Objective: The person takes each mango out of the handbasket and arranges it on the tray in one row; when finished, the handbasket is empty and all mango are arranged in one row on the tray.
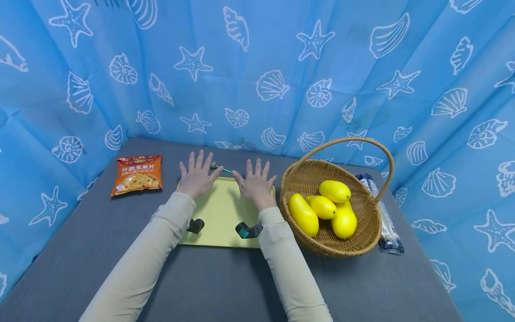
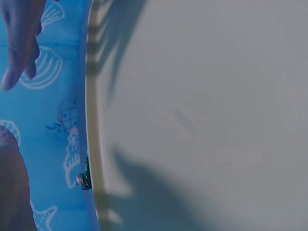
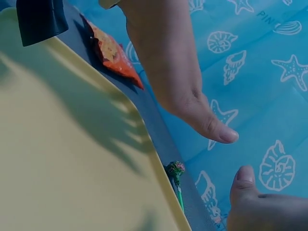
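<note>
Both hands hover palm-down over a pale yellow tray (image 1: pixel 225 219), fingers spread and straight. In the head view my left hand (image 1: pixel 197 176) is above the tray's far left part, holding nothing. My right hand (image 1: pixel 256 184) is over its far right part, also holding nothing, with its thumb pointing toward the left thumb. Just past the tray's far rim lies a lollipop (image 1: pixel 214 166) with a green stick, partly hidden behind the left hand. The right wrist view shows its green wrapper beside the rim. Hand shadows fall on the tray in both wrist views.
A wicker basket (image 1: pixel 368 223) with a tall handle holds several yellow mangoes (image 1: pixel 303 214) right of the tray. Behind it lies a clear and dark blue package (image 1: pixel 388 228). An orange snack bag (image 1: pixel 138 174) lies at the left. A blue shell-print curtain (image 1: pixel 249 67) borders the grey table (image 1: pixel 100 250).
</note>
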